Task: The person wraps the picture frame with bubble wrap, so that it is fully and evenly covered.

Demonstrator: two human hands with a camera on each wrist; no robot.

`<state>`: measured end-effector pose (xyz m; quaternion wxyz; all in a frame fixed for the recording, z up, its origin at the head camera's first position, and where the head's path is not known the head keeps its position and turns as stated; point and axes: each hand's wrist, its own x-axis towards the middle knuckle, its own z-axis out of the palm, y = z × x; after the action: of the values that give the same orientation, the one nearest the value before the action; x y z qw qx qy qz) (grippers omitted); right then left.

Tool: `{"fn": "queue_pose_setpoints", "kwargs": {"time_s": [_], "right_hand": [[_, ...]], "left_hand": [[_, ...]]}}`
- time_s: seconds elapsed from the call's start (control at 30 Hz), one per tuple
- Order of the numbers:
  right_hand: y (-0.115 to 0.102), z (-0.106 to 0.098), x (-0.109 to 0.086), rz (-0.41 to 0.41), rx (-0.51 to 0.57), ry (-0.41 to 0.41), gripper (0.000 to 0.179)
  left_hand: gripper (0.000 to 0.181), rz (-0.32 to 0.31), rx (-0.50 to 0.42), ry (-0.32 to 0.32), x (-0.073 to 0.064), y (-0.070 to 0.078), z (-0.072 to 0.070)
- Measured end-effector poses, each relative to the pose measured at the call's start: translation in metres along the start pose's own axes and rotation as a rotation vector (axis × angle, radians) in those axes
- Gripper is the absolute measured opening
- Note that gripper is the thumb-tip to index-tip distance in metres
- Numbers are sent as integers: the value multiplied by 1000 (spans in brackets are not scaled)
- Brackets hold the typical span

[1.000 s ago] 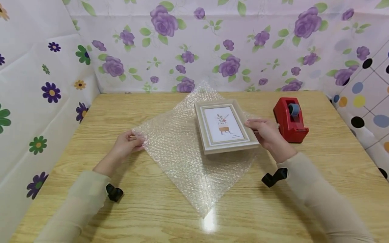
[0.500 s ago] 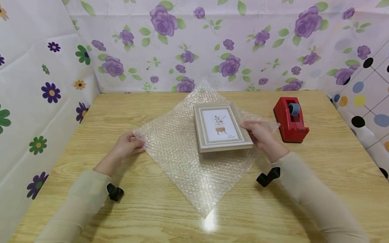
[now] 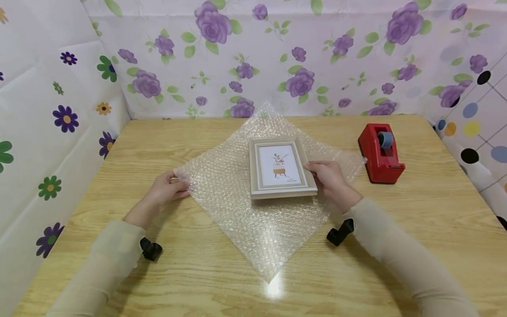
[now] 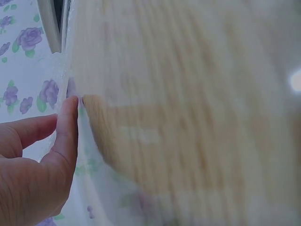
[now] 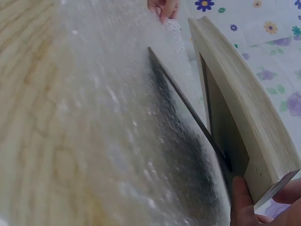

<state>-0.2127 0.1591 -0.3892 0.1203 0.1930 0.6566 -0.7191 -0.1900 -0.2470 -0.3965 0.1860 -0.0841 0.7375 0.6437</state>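
A square sheet of clear bubble wrap (image 3: 222,193) lies cornerwise on the wooden table. At its left corner my left hand (image 3: 164,190) pinches the edge between thumb and fingers. My right hand (image 3: 330,180) grips the right side of a pale wooden picture frame (image 3: 255,169), thumb on the front and fingers behind. The frame is held over the middle of the wrap, its flower-pot picture facing up. From the right wrist, the frame's back shows a thin support leg (image 5: 188,106) swung out, its tip close over the wrap.
A red tape dispenser (image 3: 381,158) with a blue roll stands at the right, close to the wrap's right corner. The wooden table (image 3: 190,264) ends at a floral cloth (image 3: 174,53) behind. Black cameras are strapped to both wrists.
My right hand has carried the picture frame left and lower, nearer the middle of the bubble wrap. The wrap's right corner shows more now. My left hand has stayed at its corner.
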Motion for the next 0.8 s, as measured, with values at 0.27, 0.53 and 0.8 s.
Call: {"fn": "queue_pose_setpoints", "kwargs": {"time_s": [0.27,0.53,0.8], "right_hand": [[6,9,2,6,-1,15,43],[10,15,5,20,-43,34,45],[16,15,9,2,-145,20,43]], "left_hand": [[40,11,-5,-11,0,3,0],[35,20,-4,-14,1,5,0],[37,24,-7,-19,1,4,-1]]}}
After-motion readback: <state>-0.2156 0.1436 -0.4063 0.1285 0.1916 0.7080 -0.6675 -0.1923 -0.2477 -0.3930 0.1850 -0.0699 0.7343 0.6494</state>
